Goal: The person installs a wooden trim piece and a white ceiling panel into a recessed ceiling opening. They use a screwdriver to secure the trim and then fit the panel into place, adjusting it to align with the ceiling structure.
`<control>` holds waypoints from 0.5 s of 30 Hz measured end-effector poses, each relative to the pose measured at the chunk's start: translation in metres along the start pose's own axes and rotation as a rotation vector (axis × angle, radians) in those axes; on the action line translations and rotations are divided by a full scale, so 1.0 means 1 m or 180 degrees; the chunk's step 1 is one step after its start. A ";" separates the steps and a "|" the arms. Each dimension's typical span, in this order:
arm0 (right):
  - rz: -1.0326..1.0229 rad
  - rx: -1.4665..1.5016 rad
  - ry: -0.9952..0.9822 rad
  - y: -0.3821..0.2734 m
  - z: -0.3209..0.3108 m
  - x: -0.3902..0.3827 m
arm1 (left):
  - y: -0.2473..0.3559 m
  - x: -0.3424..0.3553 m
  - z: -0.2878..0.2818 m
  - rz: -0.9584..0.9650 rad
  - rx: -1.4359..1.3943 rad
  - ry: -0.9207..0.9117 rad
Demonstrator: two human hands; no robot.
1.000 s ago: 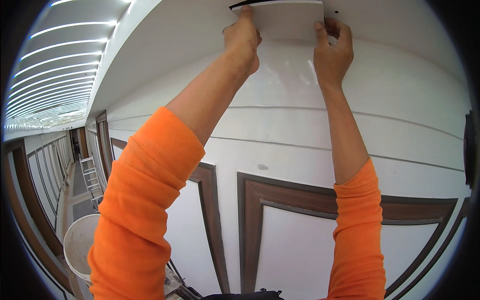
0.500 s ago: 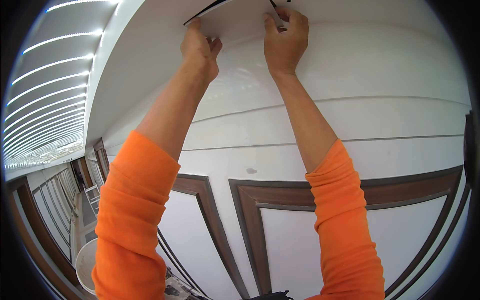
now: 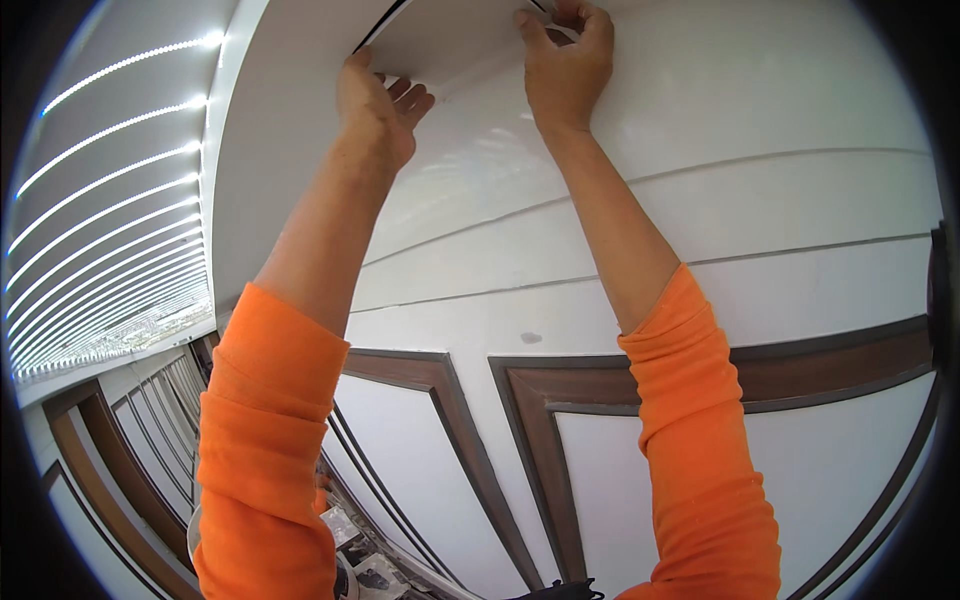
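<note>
Overhead, a flat white panel sits in the white ceiling, with dark gaps along its left and right edges. My left hand is raised to the left edge; a fingertip touches the panel's corner, and the other fingers are stretched out apart. At the right edge, my right hand has its thumb against the panel and its fingers curled by the gap, gripping the edge. Part of the panel and the right fingertips run out at the top of the picture.
White wall boards with brown-framed panels stand in front of me. Rows of bright light strips line the ceiling at left, above a railing. Clutter lies low beside my left sleeve.
My view has tilted and shifted. My left hand stays at the panel's left corner, its fingers now more spread. The right hand keeps to the right edge.
</note>
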State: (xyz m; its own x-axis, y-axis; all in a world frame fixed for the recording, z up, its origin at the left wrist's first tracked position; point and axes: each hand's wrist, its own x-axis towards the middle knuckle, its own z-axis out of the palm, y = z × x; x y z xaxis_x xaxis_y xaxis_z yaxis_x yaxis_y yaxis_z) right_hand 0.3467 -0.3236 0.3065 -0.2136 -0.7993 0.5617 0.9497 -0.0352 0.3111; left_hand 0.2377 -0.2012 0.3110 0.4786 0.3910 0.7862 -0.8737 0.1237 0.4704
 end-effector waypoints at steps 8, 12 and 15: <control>0.1111 0.0606 0.0152 0.009 0.010 -0.009 | 0.007 0.006 -0.004 -0.0037 0.0464 -0.0071; 0.0862 0.0326 -0.0005 0.016 0.006 -0.008 | 0.009 0.009 -0.009 0.0018 0.0724 -0.0136; 0.0816 0.0235 -0.0211 0.021 0.001 -0.003 | 0.015 0.009 -0.013 0.0070 0.1061 -0.0306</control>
State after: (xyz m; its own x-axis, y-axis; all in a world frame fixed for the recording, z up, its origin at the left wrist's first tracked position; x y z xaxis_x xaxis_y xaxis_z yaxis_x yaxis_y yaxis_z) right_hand 0.3675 -0.3213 0.3123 0.0148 -0.7354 0.6775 0.9560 0.2089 0.2058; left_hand 0.2278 -0.1841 0.3198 0.4797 0.3005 0.8243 -0.8152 -0.1948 0.5454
